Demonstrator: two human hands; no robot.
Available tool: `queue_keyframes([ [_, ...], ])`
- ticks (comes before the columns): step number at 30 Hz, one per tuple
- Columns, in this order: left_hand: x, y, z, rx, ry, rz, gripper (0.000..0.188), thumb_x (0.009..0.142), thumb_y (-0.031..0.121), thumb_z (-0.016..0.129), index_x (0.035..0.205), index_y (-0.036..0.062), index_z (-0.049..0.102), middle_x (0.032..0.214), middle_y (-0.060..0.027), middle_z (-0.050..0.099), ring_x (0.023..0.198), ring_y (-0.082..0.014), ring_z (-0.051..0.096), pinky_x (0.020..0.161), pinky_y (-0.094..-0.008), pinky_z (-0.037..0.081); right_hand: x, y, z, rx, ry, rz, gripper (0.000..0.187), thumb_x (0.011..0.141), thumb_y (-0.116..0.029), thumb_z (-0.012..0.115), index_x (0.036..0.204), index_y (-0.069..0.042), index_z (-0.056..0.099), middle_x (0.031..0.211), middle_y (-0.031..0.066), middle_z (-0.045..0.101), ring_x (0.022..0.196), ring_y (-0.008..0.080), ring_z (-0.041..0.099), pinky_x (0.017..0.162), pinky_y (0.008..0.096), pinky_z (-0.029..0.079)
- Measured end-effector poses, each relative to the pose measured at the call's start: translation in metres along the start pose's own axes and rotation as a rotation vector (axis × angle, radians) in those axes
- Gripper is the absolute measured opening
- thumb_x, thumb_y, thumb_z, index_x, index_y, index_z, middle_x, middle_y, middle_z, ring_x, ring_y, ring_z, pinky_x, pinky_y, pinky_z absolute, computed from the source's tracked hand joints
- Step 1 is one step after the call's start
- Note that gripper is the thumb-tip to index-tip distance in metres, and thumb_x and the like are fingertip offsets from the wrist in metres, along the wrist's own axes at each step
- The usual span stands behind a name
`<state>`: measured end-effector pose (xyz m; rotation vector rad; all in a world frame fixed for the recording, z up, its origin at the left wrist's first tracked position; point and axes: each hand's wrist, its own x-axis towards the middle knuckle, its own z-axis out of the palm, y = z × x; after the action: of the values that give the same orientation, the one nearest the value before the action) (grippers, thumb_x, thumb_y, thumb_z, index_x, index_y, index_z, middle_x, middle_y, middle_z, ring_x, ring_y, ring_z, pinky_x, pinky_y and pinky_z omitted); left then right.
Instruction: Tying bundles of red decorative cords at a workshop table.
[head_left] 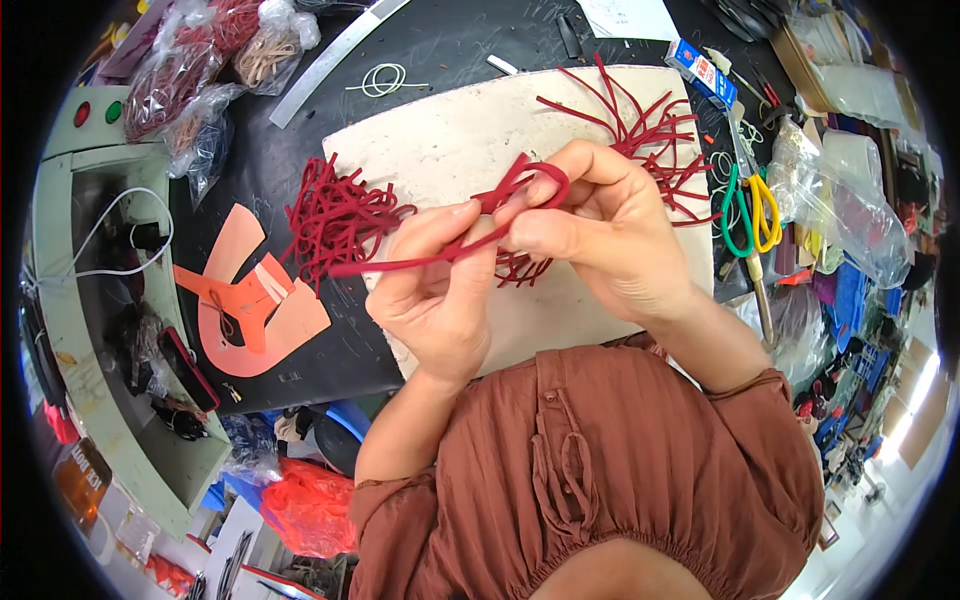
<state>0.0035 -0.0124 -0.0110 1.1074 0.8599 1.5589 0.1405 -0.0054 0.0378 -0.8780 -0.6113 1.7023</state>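
Currently both hands are up over the middle of the beige board (450, 140), working one dark red cord strip (400, 265). Left hand (440, 290) is closed, thumb and forefinger pinching the strip where it runs out toward the board's left edge. Right hand (600, 230) is closed too, fingertips pinching a loop of the same strip at its top.

Loose pile of red strips (335, 215) hangs over the board's left edge; a second bunch (650, 130) lies at its far right corner, partly behind the right hand. Blue-and-white small box (705, 70) with red marking sits just off the far right corner on the black table (450, 40). Green- and yellow-handled scissors (750, 210) lie just beside the right edge. Clear plastic bags of cord (190, 70) are stacked at the table's far left corner. Orange cut-out pieces (250, 300) lie left of the board.
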Motion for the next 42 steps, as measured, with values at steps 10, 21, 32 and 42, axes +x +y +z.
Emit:
queue_keyframes([
  [10,-0.003,0.003,0.006,0.002,0.028,-0.080,0.024,0.080,-0.008,0.053,0.103,-0.0076,0.056,0.098,-0.0115,0.059,0.084,-0.0154,0.057,0.075,-0.0272,0.046,0.002,0.016,0.000,0.033,0.110,-0.022,0.011,0.078,-0.006,0.065,0.083,-0.003,0.057,0.078,0.0016,0.058,0.068,0.0054,0.053,0.060,0.0188,0.043],
  [21,0.004,0.005,0.007,-0.066,0.163,-0.245,0.014,0.083,0.001,0.056,0.095,-0.0059,0.058,0.091,-0.0113,0.061,0.070,-0.0128,0.057,0.064,-0.0239,0.045,0.004,0.004,-0.007,0.043,0.077,0.154,0.013,0.080,-0.006,0.061,0.092,-0.001,0.059,0.082,0.0038,0.060,0.072,0.0063,0.057,0.063,0.0199,0.047],
  [32,0.005,0.003,0.003,0.561,-0.186,0.435,0.019,0.065,-0.008,0.068,0.083,-0.0040,0.061,0.076,-0.0124,0.061,0.062,-0.0176,0.058,0.054,-0.0243,0.046,0.003,0.011,-0.012,-0.762,0.074,-0.160,0.015,0.083,-0.009,0.057,0.093,0.002,0.061,0.080,0.0048,0.063,0.067,0.0071,0.059,0.060,0.0219,0.049],
  [42,0.004,0.016,-0.007,0.295,-0.114,-0.178,0.013,0.080,-0.001,0.058,0.092,-0.0058,0.059,0.088,-0.0109,0.060,0.066,-0.0120,0.057,0.059,-0.0225,0.046,0.007,0.011,-0.030,-0.395,-0.019,0.105,0.014,0.082,-0.006,0.058,0.094,0.001,0.059,0.082,0.0035,0.061,0.073,0.0077,0.058,0.066,0.0219,0.048],
])
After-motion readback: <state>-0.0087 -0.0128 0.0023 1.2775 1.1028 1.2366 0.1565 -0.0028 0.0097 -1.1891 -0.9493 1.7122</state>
